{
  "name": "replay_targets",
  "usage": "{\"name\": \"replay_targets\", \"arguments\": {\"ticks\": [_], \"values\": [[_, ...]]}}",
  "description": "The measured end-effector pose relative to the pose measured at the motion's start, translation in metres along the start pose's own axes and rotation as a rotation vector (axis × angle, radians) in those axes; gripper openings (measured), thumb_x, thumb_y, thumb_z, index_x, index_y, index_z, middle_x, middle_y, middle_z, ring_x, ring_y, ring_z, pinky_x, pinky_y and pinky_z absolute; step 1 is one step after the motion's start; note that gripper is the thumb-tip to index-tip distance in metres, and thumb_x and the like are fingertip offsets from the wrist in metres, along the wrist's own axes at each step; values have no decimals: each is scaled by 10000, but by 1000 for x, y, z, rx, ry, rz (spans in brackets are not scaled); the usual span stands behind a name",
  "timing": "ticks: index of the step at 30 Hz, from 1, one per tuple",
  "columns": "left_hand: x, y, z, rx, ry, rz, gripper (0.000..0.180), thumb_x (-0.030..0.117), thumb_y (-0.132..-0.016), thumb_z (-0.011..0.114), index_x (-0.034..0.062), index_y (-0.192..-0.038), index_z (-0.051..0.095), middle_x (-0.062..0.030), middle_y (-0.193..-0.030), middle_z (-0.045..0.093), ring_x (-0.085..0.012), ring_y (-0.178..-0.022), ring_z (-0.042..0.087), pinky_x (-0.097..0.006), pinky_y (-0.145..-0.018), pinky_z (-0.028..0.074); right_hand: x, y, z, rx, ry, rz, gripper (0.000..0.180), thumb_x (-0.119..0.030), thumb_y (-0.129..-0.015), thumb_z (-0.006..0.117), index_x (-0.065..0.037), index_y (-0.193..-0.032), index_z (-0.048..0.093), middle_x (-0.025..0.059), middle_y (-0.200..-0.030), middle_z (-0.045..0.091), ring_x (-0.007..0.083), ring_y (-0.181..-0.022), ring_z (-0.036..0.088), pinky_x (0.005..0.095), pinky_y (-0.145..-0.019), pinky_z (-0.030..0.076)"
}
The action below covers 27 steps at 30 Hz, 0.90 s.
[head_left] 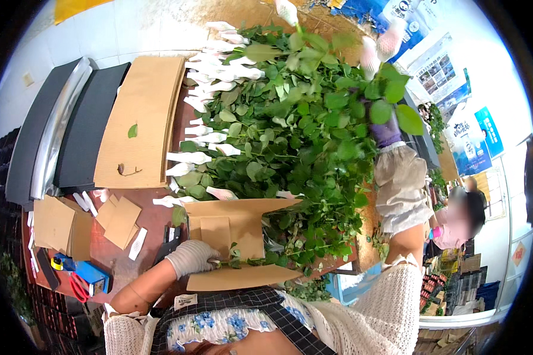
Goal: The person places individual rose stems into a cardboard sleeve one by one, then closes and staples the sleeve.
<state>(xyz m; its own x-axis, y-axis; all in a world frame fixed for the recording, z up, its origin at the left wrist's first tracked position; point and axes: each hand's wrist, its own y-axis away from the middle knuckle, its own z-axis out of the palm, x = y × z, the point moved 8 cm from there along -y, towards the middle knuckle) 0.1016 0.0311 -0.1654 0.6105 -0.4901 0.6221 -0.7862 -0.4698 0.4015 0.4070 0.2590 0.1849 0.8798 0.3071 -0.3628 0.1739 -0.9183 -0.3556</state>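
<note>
My left hand (pixel 190 258), in a pale knit glove, reaches into a bent brown cardboard wrap (pixel 246 216) at the table's near edge. Its fingers are closed beside a small leafy sprig (pixel 236 255); what they grip, if anything, is hidden. To the right, my right hand (pixel 387 128), in a purple glove below a grey cuff, is closed around leafy roses, largely behind leaves. Two pinkish rose buds in white net sleeves (pixel 370 58) rise above it. Across the table lies a big heap of green-leaved roses (pixel 278 118), many with white-netted heads (pixel 207 71) pointing left.
Stacked cardboard sheets (pixel 139 124) and dark boards (pixel 92 118) stand at the far left. Smaller cardboard pieces (pixel 62 225), red-handled scissors (pixel 79 287) and a blue box (pixel 93 276) lie nearer. A person in pink (pixel 453 222) is at the right, beyond a blue bin (pixel 352 284).
</note>
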Motion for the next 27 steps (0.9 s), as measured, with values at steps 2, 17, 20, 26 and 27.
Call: {"name": "replay_targets", "arguments": {"ticks": [2,17,20,26,27], "values": [[-1,0,3,48,2,25,362,346,-799,653,149,-1103,665,-165,-910,675,-353,-841,638,-455,-750,493,-4,-1,-44,100,-5,-10,263,-97,-893,592,-28,-1145,571,113,-1098,629,223,-1019,591,325,-838,489],[3,0,0,90,-40,25,363,330,-787,651,203,-1127,665,-169,-881,673,-359,-824,644,-446,-735,501,62,23,-13,57,10,55,398,-182,-874,636,-35,-1235,558,173,-1099,652,280,-1033,610,335,-907,460],[-3,4,3,71,-52,-21,368,325,-791,647,192,-1134,661,-172,-879,675,-357,-836,647,-445,-748,503,50,23,-20,122,93,120,399,-161,-876,618,-31,-1248,554,145,-1106,659,197,-1018,615,326,-884,470],[-3,3,7,72,-22,-1,383,331,-794,645,201,-1154,656,-171,-879,677,-356,-832,646,-443,-756,505,13,33,-8,-241,-351,-64,432,-29,-788,675,-55,-1205,565,100,-1135,643,201,-1052,585,303,-939,462],[-1,4,5,66,-2,6,388,333,-795,643,198,-1158,654,-172,-879,677,-356,-830,646,-443,-755,505,11,34,-2,-313,-116,-182,466,-36,-751,706,-55,-1199,579,101,-1135,640,211,-1061,581,306,-942,458]]}}
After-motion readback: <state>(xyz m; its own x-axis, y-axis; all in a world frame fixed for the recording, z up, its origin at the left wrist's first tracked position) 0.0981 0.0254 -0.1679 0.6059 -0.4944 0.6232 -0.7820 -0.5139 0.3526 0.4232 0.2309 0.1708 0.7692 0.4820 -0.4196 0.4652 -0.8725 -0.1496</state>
